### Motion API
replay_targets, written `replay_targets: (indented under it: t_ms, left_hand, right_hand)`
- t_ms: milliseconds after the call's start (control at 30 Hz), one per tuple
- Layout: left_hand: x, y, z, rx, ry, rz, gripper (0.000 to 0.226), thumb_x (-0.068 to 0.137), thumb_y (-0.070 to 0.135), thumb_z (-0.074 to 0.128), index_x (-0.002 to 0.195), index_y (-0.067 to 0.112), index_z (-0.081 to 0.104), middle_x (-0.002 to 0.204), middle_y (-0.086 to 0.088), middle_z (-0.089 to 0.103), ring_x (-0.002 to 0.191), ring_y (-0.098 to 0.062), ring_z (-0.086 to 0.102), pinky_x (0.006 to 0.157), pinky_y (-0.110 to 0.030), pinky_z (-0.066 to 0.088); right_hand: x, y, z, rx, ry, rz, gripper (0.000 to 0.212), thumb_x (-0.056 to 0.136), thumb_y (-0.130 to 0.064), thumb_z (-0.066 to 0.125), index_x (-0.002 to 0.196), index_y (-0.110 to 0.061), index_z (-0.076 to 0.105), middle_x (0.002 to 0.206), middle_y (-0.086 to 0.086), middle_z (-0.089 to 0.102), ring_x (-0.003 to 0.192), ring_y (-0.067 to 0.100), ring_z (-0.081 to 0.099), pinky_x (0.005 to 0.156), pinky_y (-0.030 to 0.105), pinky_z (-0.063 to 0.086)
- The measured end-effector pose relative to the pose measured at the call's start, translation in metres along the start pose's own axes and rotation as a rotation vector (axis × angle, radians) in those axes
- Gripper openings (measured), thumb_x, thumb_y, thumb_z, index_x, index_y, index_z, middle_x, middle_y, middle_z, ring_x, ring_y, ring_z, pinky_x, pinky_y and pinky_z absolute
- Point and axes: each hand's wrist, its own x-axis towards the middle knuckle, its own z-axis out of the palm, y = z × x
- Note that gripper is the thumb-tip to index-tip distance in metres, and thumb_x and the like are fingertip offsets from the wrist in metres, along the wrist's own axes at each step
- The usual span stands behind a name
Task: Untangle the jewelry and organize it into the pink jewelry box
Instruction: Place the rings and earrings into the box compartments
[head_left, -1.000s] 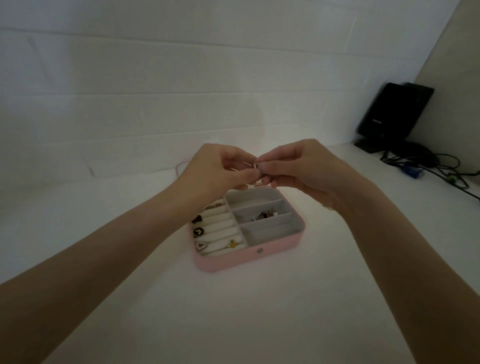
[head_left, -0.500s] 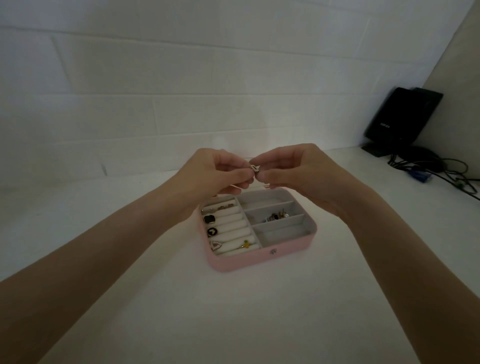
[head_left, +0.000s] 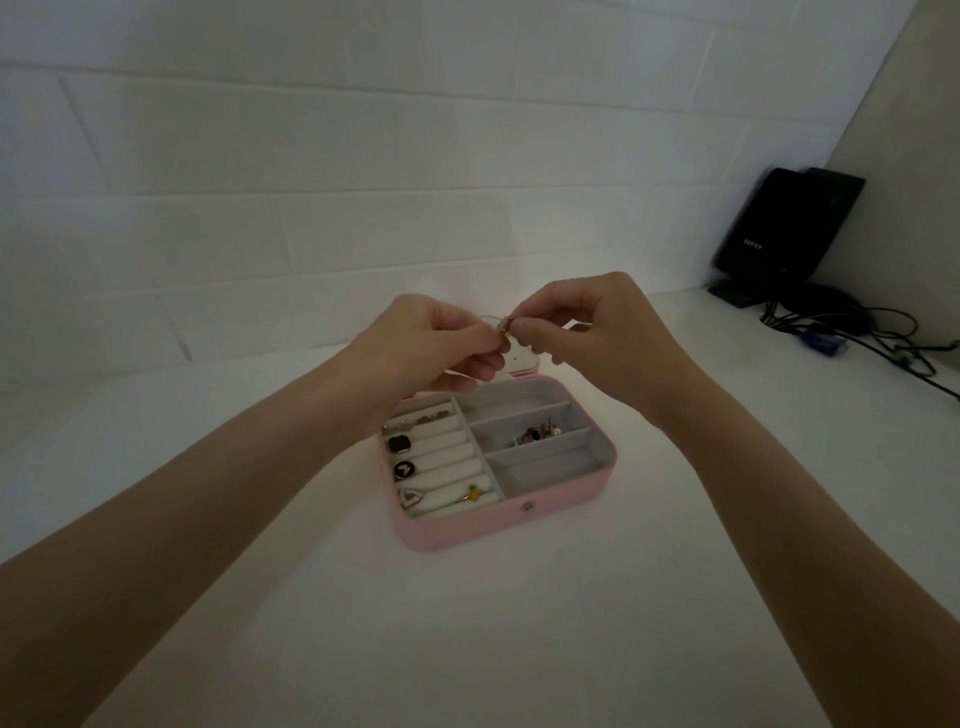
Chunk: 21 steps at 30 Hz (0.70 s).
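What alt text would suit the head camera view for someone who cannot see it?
Two hands, left hand and right hand, pinch a small gold jewelry piece above an open pink jewelry box on a white table.

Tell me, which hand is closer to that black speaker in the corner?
Right. The right hand is on the black speaker's side; the left hand lies farther away. Both pinch a small gold piece.

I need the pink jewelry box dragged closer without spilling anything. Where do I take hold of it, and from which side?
Take the pink jewelry box by its closed front wall, beside the snap, coming from the near side. That wall faces the person, and the open lid stands at the far edge. Both hands, left and right, are pinching a small gold piece.
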Motion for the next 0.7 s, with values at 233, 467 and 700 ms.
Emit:
replay_targets:
  t_ms: [233, 467, 700]
  left_hand:
    - [0.000, 0.002, 0.000, -0.181, -0.093, -0.124, 0.011, 0.085, 0.015, 0.064, 0.077, 0.010, 0.071, 0.066, 0.001, 0.070, 0.059, -0.002, 0.064, 0.056, -0.012, 0.051]
    - [-0.002, -0.006, -0.010, -0.293, -0.076, -0.125, 0.010, 0.084, 0.009, 0.062, 0.089, 0.005, 0.071, 0.071, -0.002, 0.071, 0.063, -0.004, 0.065, 0.056, -0.012, 0.051]
    - [-0.022, -0.021, -0.026, 0.273, -0.054, 0.150, 0.014, 0.074, 0.006, 0.074, 0.071, 0.019, 0.071, 0.065, 0.008, 0.070, 0.062, 0.001, 0.062, 0.062, -0.009, 0.048]
  right_hand:
    - [-0.005, 0.007, -0.007, 0.287, -0.114, 0.154, 0.010, 0.087, -0.001, 0.059, 0.082, -0.005, 0.067, 0.076, 0.010, 0.063, 0.065, 0.013, 0.058, 0.060, 0.019, 0.048]
    - [-0.004, 0.005, 0.004, 0.139, -0.060, 0.037, 0.011, 0.079, -0.004, 0.070, 0.074, -0.014, 0.072, 0.065, 0.002, 0.067, 0.061, 0.008, 0.058, 0.062, 0.020, 0.048]
    - [-0.011, -0.005, 0.019, 0.155, -0.288, 0.105, 0.004, 0.076, -0.004, 0.072, 0.076, -0.009, 0.072, 0.068, 0.005, 0.071, 0.064, 0.009, 0.064, 0.067, 0.022, 0.054]
